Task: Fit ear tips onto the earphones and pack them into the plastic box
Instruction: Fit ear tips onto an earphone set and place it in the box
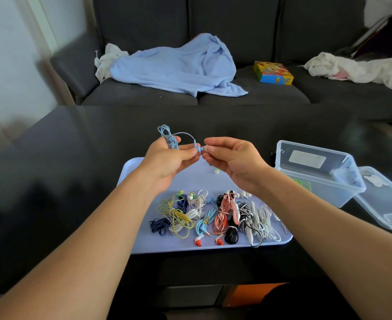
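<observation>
Two hands up over the tray, working one pair. Left hand pinches the light-blue earphones: the bundled cable loops stand up out of the fist between thumb and fingers, and one lead arcs out to the right to the earbud, held at the left fingertips with its nozzle pointing right. Right hand has its fingers curled in, thumb and forefinger pinching a small whitish ear tip, which sits just beside the nozzle, touching or nearly so; contact can't be resolved.

Handling, as a judgement: everything here is featherweight. Cable is limp and springy, so the bundle needs to stay trapped in the palm or it will unspool. Earbud is hard plastic, small, a bit slick; best gripped on the body right behind the nozzle so it can't twist. Ear tip looks like soft silicone, so it deforms and can pop off sideways; hold by the skirt, keep the bore lined up with the nozzle, roll it on.

Below the hands, tray carries the loose earphones in mixed colours, near its front edge. One stray small tip lies on the tray under the right hand.

Right of the tray: plastic box open, something green inside near its left wall. Lid lies against its right side.
</observation>
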`<state>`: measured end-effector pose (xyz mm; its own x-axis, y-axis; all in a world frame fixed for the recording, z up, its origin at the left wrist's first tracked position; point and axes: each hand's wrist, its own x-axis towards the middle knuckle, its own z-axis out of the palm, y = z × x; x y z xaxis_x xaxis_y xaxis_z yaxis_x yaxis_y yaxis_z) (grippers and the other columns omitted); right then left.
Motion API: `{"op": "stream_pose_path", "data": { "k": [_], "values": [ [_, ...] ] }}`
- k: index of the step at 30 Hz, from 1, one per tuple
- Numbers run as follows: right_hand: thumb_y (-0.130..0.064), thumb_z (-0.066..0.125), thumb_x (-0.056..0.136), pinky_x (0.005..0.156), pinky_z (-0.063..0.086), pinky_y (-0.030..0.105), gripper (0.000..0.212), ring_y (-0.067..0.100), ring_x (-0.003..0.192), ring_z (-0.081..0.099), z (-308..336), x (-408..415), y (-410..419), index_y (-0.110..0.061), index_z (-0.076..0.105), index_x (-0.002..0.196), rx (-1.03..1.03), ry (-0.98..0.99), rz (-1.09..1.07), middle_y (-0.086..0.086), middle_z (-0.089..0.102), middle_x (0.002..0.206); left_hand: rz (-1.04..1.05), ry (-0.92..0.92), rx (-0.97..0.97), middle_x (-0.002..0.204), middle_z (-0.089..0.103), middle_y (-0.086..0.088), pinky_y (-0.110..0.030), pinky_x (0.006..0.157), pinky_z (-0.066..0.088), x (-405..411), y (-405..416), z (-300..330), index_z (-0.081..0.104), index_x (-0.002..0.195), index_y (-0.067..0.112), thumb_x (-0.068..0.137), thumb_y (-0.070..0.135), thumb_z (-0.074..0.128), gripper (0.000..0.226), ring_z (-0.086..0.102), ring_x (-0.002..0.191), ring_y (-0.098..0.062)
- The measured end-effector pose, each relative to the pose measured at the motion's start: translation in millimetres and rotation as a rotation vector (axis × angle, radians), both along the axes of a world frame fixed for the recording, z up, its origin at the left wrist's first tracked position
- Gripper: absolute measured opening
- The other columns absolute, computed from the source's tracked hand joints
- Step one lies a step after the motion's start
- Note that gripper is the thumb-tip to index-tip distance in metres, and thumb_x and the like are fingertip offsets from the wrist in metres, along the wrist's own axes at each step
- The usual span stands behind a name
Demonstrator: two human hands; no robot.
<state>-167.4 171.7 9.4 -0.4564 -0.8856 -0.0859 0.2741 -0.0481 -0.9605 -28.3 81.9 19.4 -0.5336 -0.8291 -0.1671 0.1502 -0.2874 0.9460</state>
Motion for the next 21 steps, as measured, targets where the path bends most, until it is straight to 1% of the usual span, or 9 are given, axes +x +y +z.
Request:
{"op": "stream_pose_path", "data": {
  "k": [4, 7, 9, 12, 15, 18, 21],
  "values": [
    [0.006, 0.066, 0.089, 0.078, 0.062, 0.026, 0.020, 0.019, 0.080, 0.075, -0.6, -2.2, 1.2, 0.003, 0.071, 0.108, 0.000, 0.018, -0.034, 0.013, 0.076, 0.090, -0.020, -0.010, -0.019, 0.097, 0.073, -0.016, -0.030, 0.081, 0.060, 0.8, 2.3, 0.0, 0.047, 0.110, 0.011, 0.087, -0.012, 0.065, 0.037, 0.073, 0.091, -0.024],
    [0.004, 0.068, 0.088, 0.076, 0.062, 0.026, 0.016, 0.022, 0.084, 0.076, 0.2, -2.5, 2.0, 0.001, 0.072, 0.103, 0.013, 0.019, -0.035, 0.013, 0.077, 0.090, -0.030, -0.015, -0.039, 0.097, 0.073, -0.015, -0.030, 0.081, 0.060, 1.2, 2.5, -0.5, 0.048, 0.110, 0.011, 0.087, -0.011, 0.066, 0.036, 0.073, 0.090, -0.024],
    [0.003, 0.069, 0.088, 0.075, 0.062, 0.026, 0.014, 0.024, 0.086, 0.076, 0.1, -2.3, 1.7, -0.001, 0.073, 0.100, 0.026, 0.055, -0.036, 0.014, 0.077, 0.091, -0.031, -0.019, -0.060, 0.096, 0.073, -0.013, -0.030, 0.080, 0.060, 1.3, 2.5, -0.8, 0.048, 0.109, 0.011, 0.087, -0.010, 0.067, 0.036, 0.073, 0.091, -0.024],
    [0.002, 0.071, 0.087, 0.072, 0.061, 0.026, 0.012, 0.026, 0.085, 0.076, -0.6, -2.0, 0.8, -0.001, 0.074, 0.098, 0.036, 0.116, -0.046, 0.015, 0.077, 0.090, -0.035, -0.030, -0.097, 0.096, 0.074, -0.012, -0.030, 0.081, 0.060, 0.9, 3.2, -1.2, 0.048, 0.107, 0.010, 0.086, -0.009, 0.068, 0.035, 0.073, 0.092, -0.025],
    [0.001, 0.072, 0.086, 0.072, 0.061, 0.026, 0.012, 0.025, 0.082, 0.076, -1.2, -1.9, 0.0, 0.000, 0.074, 0.098, 0.036, 0.121, -0.045, 0.016, 0.077, 0.089, -0.034, -0.046, -0.123, 0.097, 0.073, -0.014, -0.030, 0.081, 0.060, 0.8, 3.1, -1.3, 0.048, 0.105, 0.010, 0.087, -0.009, 0.068, 0.033, 0.073, 0.093, -0.025],
    [0.001, 0.070, 0.087, 0.072, 0.062, 0.026, 0.013, 0.025, 0.082, 0.076, -1.5, -2.5, 0.2, 0.000, 0.074, 0.100, 0.029, 0.156, -0.027, 0.016, 0.077, 0.090, -0.035, -0.075, -0.171, 0.094, 0.073, -0.012, -0.028, 0.077, 0.061, 0.7, 3.1, -1.4, 0.047, 0.102, 0.010, 0.087, -0.008, 0.069, 0.032, 0.073, 0.086, -0.022],
    [0.002, 0.070, 0.088, 0.070, 0.061, 0.025, 0.014, 0.022, 0.077, 0.076, -1.7, -2.7, 0.1, 0.001, 0.073, 0.101, 0.021, 0.221, -0.024, 0.014, 0.077, 0.086, -0.026, -0.136, -0.234, 0.092, 0.073, -0.010, -0.027, 0.075, 0.061, -0.1, 2.1, -2.4, 0.047, 0.101, 0.012, 0.087, -0.006, 0.070, 0.032, 0.073, 0.080, -0.019]
  ]
}}
